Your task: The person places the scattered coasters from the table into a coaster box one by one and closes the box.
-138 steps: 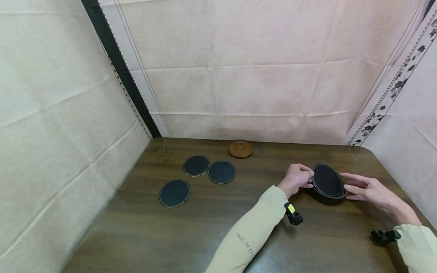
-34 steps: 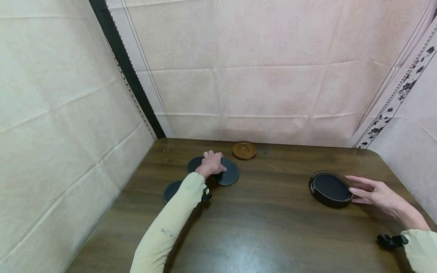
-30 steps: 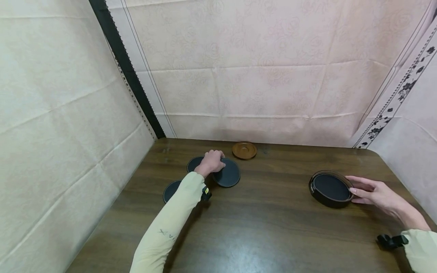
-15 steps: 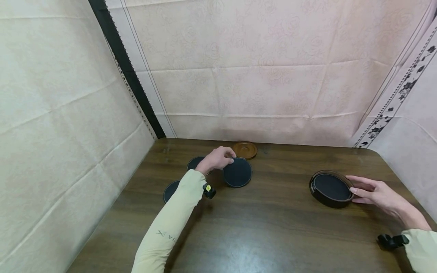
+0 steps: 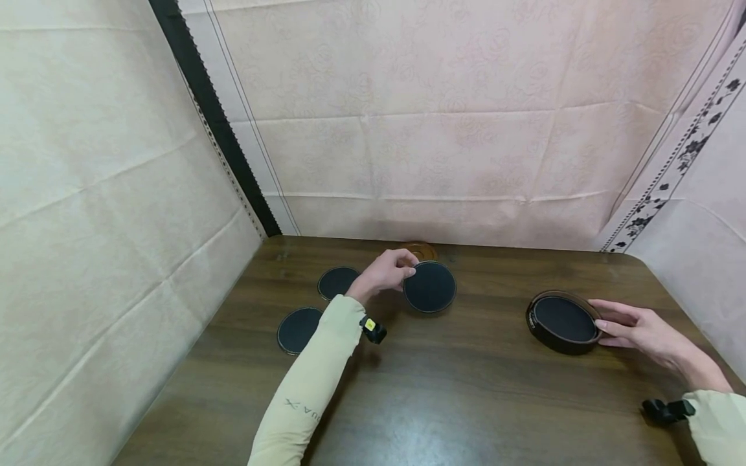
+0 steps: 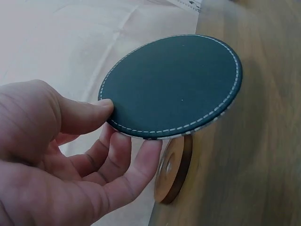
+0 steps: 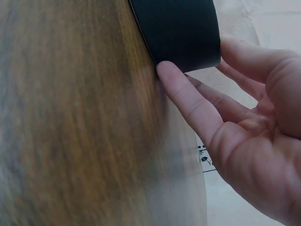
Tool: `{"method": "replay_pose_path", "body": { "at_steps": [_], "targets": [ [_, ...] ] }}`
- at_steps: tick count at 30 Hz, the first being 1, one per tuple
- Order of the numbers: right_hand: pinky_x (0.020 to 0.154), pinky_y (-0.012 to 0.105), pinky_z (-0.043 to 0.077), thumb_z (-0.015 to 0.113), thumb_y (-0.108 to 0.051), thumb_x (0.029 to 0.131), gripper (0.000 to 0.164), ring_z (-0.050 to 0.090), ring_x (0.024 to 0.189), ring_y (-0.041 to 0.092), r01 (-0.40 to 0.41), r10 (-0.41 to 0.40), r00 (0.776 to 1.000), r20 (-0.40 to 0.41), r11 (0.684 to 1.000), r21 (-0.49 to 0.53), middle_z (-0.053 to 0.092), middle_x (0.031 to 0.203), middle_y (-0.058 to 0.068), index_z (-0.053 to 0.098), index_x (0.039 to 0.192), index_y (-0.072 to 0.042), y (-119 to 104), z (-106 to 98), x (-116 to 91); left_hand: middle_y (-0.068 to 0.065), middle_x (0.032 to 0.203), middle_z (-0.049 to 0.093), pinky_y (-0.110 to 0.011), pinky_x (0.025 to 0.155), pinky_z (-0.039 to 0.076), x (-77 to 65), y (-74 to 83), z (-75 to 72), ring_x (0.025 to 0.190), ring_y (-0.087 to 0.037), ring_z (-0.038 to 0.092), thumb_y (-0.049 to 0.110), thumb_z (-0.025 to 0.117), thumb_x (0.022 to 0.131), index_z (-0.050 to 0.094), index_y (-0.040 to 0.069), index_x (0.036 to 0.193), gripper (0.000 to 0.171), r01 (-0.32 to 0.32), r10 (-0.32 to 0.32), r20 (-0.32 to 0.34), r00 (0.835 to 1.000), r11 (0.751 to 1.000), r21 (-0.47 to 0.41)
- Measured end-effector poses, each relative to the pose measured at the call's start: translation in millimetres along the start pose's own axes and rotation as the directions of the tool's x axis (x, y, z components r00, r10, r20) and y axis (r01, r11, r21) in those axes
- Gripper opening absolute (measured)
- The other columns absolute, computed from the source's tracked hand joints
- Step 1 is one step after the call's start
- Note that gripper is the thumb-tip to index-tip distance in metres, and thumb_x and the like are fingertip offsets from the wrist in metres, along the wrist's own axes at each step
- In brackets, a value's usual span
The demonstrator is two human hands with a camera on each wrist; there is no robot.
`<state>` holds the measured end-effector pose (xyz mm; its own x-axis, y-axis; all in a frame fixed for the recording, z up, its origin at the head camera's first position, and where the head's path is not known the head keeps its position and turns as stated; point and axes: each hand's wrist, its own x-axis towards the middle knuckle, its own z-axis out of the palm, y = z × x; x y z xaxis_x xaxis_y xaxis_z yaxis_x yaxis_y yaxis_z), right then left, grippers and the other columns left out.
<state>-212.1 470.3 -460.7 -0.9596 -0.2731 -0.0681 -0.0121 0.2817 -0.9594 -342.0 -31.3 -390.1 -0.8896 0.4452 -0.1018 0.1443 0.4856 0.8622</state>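
My left hand (image 5: 387, 272) pinches a round black coaster (image 5: 430, 287) by its edge, thumb on top and fingertips beneath. In the left wrist view, white stitching rings this coaster, which is held up off the table. My right hand (image 5: 641, 330) holds the near right side of a round black coaster holder (image 5: 562, 345) standing on the table; a black coaster (image 5: 565, 319) lies inside it. The right wrist view shows the holder's dark wall with a fingertip against its lower edge, while the thumb's tip is hidden behind the rim.
Two more black coasters (image 5: 299, 330) lie flat on the left of the brown wooden table (image 5: 454, 388). Behind the held coaster, near the back edge, sits a round brown wooden dish (image 5: 421, 249), partly covered. Pale cloth (image 5: 437, 129) hangs around the table.
My left hand went from the holder to the loose coasters, picked one up and has carried it rightward. The tilted coaster seen at the holder earlier now lies inside it. My right hand has stayed there.
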Motion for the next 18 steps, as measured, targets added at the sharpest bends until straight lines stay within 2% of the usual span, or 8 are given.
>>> {"method": "replay_pose_path", "body": {
  "at_steps": [5,11,18],
  "targets": [
    [0.080,0.033,0.059,0.056,-0.005,0.098,0.055,0.069,0.100,0.008,-0.021,0.021,1.000,-0.011,1.000,-0.016,0.057,0.119,-0.031,0.037,0.150,-0.007,-0.4,-0.2,-1.2,-0.011,0.105,0.059,-0.045,0.080,0.059,2.4,2.8,12.4,0.088,-0.023,0.063,0.011,0.059,0.098,0.063,0.014,0.116,0.019,-0.025,0.025,-0.002,1.000,0.997,-0.076],
    [0.081,0.033,0.059,0.056,-0.005,0.098,0.055,0.069,0.100,0.008,-0.021,0.020,1.000,-0.013,1.000,-0.014,0.058,0.119,-0.030,0.036,0.149,-0.005,-2.1,0.3,-1.7,-0.010,0.099,0.058,-0.040,0.074,0.060,8.4,7.3,29.6,0.081,-0.019,0.063,0.009,0.059,0.098,0.063,0.012,0.117,0.020,-0.050,0.050,-0.003,0.999,0.987,-0.154],
    [0.081,0.033,0.059,0.057,-0.007,0.099,0.057,0.069,0.101,0.007,-0.017,0.016,1.000,-0.011,0.999,-0.031,0.055,0.120,-0.032,0.032,0.150,-0.002,-3.7,1.3,-0.9,-0.006,0.091,0.055,-0.041,0.072,0.060,14.3,11.9,48.6,0.076,-0.016,0.060,0.009,0.059,0.098,0.063,0.010,0.117,0.019,-0.057,0.061,0.009,0.998,0.975,-0.214]
  ]
}}
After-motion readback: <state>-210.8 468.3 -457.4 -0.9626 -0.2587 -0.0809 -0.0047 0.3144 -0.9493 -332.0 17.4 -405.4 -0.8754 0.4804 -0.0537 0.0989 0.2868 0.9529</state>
